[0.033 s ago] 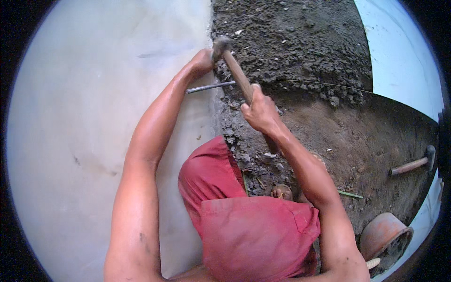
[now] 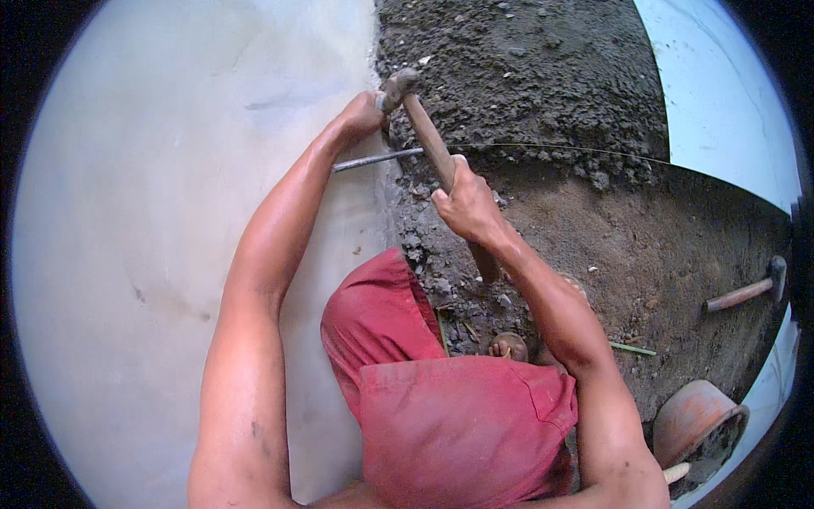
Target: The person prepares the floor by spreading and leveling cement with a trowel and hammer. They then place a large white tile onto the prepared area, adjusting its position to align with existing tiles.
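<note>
Rightward of hands (image 2: 469, 206): loose hammer (image 2: 741, 297); bucket (image 2: 688, 416)

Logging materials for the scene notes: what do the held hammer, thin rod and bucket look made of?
Hammer: handle looks like wood, matte brown; head likely metal, dull grey, apparently dirty.
Rod: probably metal, smooth grey with a slight sheen.
Bucket: orange-brown, scuffed, matte; plastic or clay, can't tell from the look.
</note>
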The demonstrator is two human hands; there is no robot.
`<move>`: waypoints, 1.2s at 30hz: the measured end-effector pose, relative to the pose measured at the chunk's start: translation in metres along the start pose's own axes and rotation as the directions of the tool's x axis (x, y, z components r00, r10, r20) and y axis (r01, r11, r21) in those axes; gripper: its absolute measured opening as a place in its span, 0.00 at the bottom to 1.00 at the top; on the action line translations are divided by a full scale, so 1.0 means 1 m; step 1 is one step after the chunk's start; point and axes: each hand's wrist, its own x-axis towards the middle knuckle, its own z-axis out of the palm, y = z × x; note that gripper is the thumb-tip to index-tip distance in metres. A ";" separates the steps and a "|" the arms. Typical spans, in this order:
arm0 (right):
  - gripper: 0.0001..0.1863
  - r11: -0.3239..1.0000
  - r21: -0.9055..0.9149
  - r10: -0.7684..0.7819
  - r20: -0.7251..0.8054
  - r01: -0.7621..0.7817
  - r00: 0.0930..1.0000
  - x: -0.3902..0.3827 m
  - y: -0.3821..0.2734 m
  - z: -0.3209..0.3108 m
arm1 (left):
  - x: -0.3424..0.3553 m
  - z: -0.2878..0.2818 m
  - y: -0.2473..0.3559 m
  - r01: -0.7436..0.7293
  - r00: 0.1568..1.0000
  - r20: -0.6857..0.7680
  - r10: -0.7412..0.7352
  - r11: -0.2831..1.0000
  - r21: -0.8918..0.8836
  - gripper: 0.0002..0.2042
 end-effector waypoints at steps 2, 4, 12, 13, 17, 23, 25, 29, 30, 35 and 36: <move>0.23 0.996 0.078 -0.036 0.011 0.035 0.999 -0.012 0.002 -0.001 | 0.004 -0.002 -0.008 0.033 0.999 0.033 -0.033 0.999 0.022 0.08; 0.25 0.993 0.113 -0.038 -0.044 0.043 0.998 -0.022 -0.001 -0.009 | 0.010 -0.001 -0.009 0.032 0.999 0.007 -0.031 0.986 -0.163 0.07; 0.25 0.992 0.112 -0.039 -0.190 0.061 0.981 -0.041 0.023 -0.038 | 0.002 -0.038 0.042 -0.016 0.993 -0.108 -0.039 0.883 -0.468 0.06; 0.25 0.991 0.104 -0.062 -0.182 0.082 0.981 -0.044 0.022 -0.041 | 0.000 -0.045 0.041 -0.001 0.994 -0.098 -0.038 0.928 -0.373 0.06; 0.26 0.998 -0.023 0.054 0.061 -0.053 0.997 -0.070 0.029 -0.055 | 0.017 -0.038 0.019 -0.058 0.998 -0.026 0.054 0.980 -0.190 0.03; 0.26 0.987 -0.162 0.037 0.168 -0.010 0.985 -0.108 0.067 -0.058 | 0.011 -0.029 0.050 0.128 0.980 0.198 -0.007 0.786 -0.605 0.08; 0.25 0.978 -0.200 0.105 0.212 -0.062 0.972 -0.112 0.058 -0.056 | 0.011 -0.044 0.052 0.090 0.988 0.152 0.010 0.764 -0.639 0.07; 0.25 0.980 -0.197 0.076 0.214 -0.033 0.974 -0.116 0.074 -0.043 | 0.028 -0.043 0.047 -0.057 0.995 -0.082 0.050 0.995 -0.078 0.03; 0.25 0.981 -0.192 0.071 0.209 -0.030 0.975 -0.116 0.076 -0.042 | 0.031 -0.040 0.043 -0.110 0.991 -0.078 0.107 0.993 -0.032 0.03; 0.25 0.980 -0.199 0.076 0.223 -0.031 0.972 -0.118 0.074 -0.042 | 0.034 -0.010 0.033 -0.067 0.997 0.007 0.077 0.909 -0.412 0.05; 0.25 0.978 -0.206 0.080 0.209 -0.036 0.975 -0.119 0.077 -0.043 | 0.030 -0.011 0.043 -0.052 0.997 0.016 0.071 0.856 -0.515 0.04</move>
